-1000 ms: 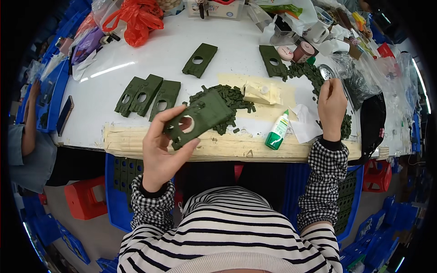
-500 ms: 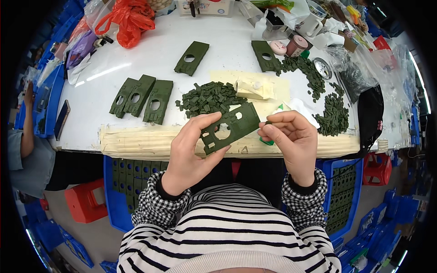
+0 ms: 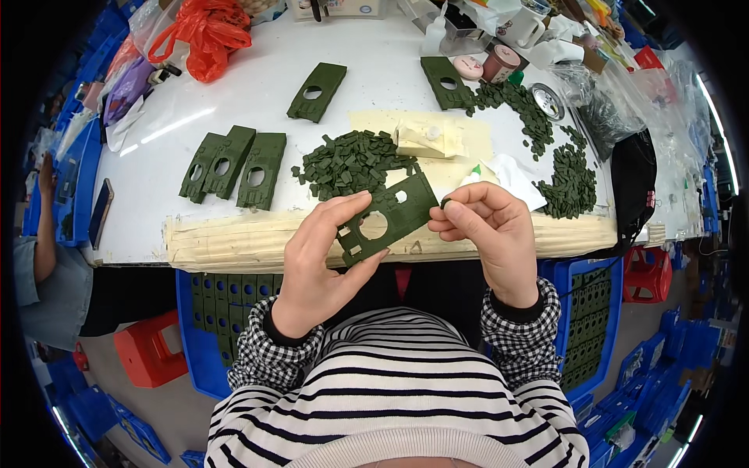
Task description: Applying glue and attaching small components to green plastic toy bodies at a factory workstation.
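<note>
Tilted between the thumb and fingers of my left hand (image 3: pixel 316 253) is a dark green plastic model tank hull (image 3: pixel 400 221) with a large round hole and smaller openings. Beside its right end, my right hand (image 3: pixel 493 234) pinches a small dark green plastic piece (image 3: pixel 445 203), mostly covered by the fingertips. Just beyond the hull lies a heap of small green pieces (image 3: pixel 351 162). Several similar hulls rest on the white table, three of them in a cluster (image 3: pixel 226 168) at the left. A green-tipped white bottle (image 3: pixel 475 175) is behind my right hand.
A yellowish block (image 3: pixel 425 139) sits behind the heap. More green pieces (image 3: pixel 572 183) spread at the right, near a black bag (image 3: pixel 633 187). Blue crates (image 3: pixel 204 363) of hulls stand below the table edge. Another person's arm (image 3: pixel 47 226) shows at far left.
The view has shifted slightly. My right hand has turned a little, and its small piece stays close to the hull's right end. My left hand keeps the same hold on the hull.
</note>
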Available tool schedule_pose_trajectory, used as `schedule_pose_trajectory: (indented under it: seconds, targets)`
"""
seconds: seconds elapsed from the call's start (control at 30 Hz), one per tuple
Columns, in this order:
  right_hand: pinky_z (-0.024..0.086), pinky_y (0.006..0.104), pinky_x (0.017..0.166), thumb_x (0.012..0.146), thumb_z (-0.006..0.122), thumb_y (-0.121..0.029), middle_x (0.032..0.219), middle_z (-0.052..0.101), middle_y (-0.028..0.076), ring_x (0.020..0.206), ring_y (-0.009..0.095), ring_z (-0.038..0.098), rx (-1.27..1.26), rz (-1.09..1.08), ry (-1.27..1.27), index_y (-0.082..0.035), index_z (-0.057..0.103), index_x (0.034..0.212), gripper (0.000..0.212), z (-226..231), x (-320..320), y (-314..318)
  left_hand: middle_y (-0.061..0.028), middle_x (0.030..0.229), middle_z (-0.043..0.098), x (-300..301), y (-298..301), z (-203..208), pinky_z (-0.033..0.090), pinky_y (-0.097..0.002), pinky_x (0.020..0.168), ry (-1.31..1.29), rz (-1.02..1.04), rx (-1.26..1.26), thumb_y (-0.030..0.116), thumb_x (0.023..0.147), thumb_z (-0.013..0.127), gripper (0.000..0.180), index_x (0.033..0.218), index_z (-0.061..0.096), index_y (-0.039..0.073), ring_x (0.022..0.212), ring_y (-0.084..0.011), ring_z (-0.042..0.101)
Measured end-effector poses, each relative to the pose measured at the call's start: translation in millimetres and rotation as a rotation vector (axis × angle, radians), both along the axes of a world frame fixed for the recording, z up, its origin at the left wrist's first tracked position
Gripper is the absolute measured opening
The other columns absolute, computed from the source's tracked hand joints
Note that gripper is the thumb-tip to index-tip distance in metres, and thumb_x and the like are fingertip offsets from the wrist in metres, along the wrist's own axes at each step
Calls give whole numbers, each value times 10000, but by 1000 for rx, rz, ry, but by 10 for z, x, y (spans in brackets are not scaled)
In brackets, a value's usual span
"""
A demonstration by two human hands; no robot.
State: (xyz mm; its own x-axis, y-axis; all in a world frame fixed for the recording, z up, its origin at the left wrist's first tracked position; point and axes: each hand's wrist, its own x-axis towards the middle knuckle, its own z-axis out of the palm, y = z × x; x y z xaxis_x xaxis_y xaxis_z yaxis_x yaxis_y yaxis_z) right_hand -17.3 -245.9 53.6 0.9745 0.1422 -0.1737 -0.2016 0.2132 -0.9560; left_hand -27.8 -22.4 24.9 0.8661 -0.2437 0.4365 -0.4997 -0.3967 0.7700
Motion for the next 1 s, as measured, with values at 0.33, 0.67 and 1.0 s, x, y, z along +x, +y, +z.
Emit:
schedule_pose_trajectory:
  seconds: [0.33, 0.67, 1.0]
  targets:
    - [458, 264, 874, 848, 681, -21, 1061, 569, 107, 992, 144, 552, -171, -20, -240, 32, 692, 902, 76, -33, -9, 20, -153, 1158, 612, -22, -27, 31, 519, -301, 811, -18, -29, 22, -30, 679, 781, 579, 1220, 580, 15, 923, -203, 639]
    - [398, 289, 908, 797, 712, -71, 1072, 569, 96, 1022, 162, 526, -324, -21, -300, -12, 700, 849, 80, -111, 28, 44, -183, 1178, 624, -31, -57, 49, 522, -351, 857, -43, -46, 64, -6, 693, 783, 530, 1186, 589, 3, 1026, -289, 633]
    - [406, 292, 863, 780, 720, -95, 996, 589, 78, 966, 173, 537, -425, -12, -366, -18, 687, 801, 86, -160, 52, 80, -179, 1172, 633, -32, -79, 54, 516, -347, 870, -83, -53, 94, -12, 688, 791, 515, 1165, 598, 0, 1046, -295, 631]
